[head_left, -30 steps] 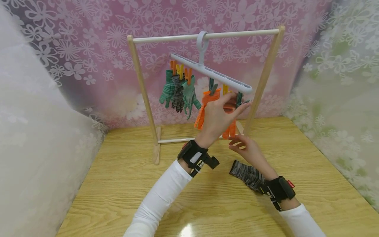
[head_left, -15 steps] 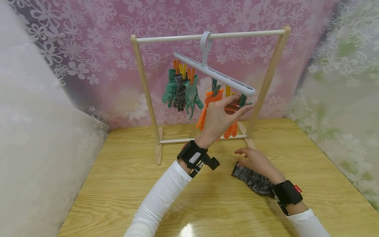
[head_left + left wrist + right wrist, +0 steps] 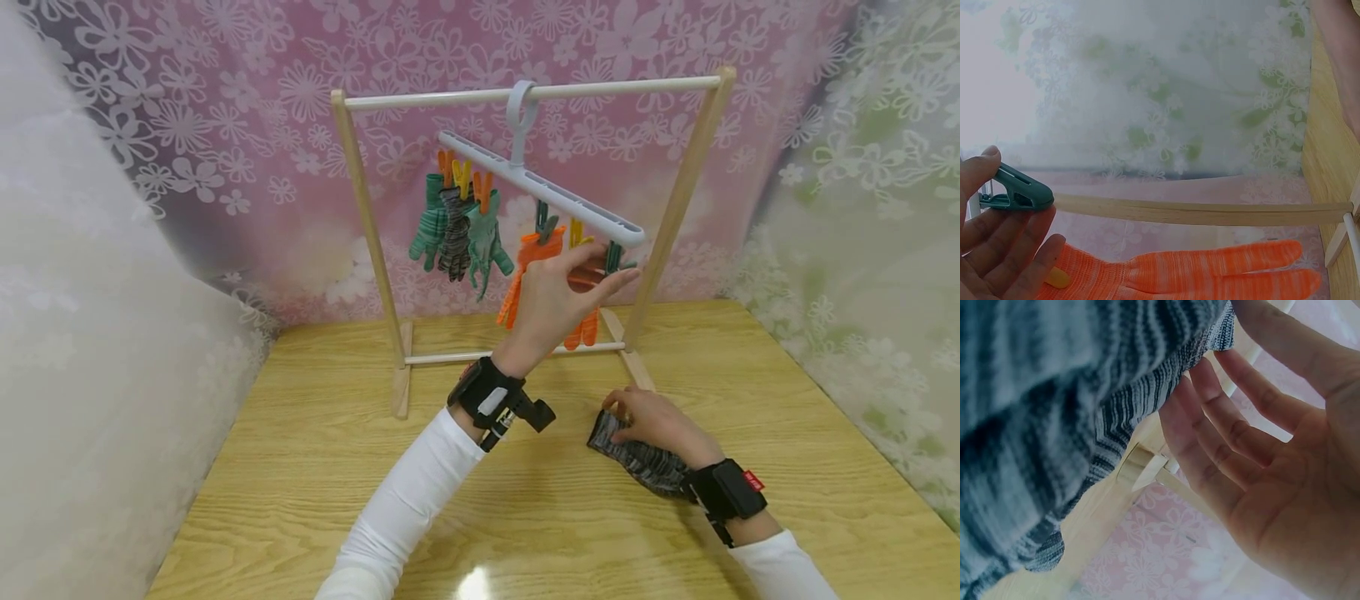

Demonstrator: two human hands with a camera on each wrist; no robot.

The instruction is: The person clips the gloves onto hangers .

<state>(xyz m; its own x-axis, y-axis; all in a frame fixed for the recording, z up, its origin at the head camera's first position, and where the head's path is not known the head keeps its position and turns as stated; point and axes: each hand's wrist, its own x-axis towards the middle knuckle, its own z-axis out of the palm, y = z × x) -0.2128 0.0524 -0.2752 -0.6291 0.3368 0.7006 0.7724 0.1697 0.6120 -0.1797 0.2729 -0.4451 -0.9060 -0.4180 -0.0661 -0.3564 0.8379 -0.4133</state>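
Observation:
My left hand (image 3: 551,304) is raised at the right end of the pale grey hanger (image 3: 540,187) and pinches a dark green clothespin (image 3: 1022,187) between thumb and fingers. Right beside that hand, an orange glove (image 3: 1210,269) hangs from a yellow clothespin (image 3: 576,231). Lower down, my right hand (image 3: 660,421) reaches over a grey-and-black striped glove (image 3: 648,467) lying on the table. In the right wrist view its fingers are extended, with fingertips (image 3: 1207,375) right at the glove's edge. A corner of the cuff shows between thumb and index finger, which stand apart.
The hanger is hooked on the white top bar (image 3: 615,86) of a wooden stand (image 3: 363,225). Its left half bears green gloves and a striped glove (image 3: 455,233) on orange and yellow clothespins. Another orange glove (image 3: 540,246) hangs mid-hanger. A flowered curtain (image 3: 225,108) stands behind.
My right hand has come down from below the hanging orange glove to the striped glove's cuff on the table. My left hand keeps its pinch on the green clothespin.

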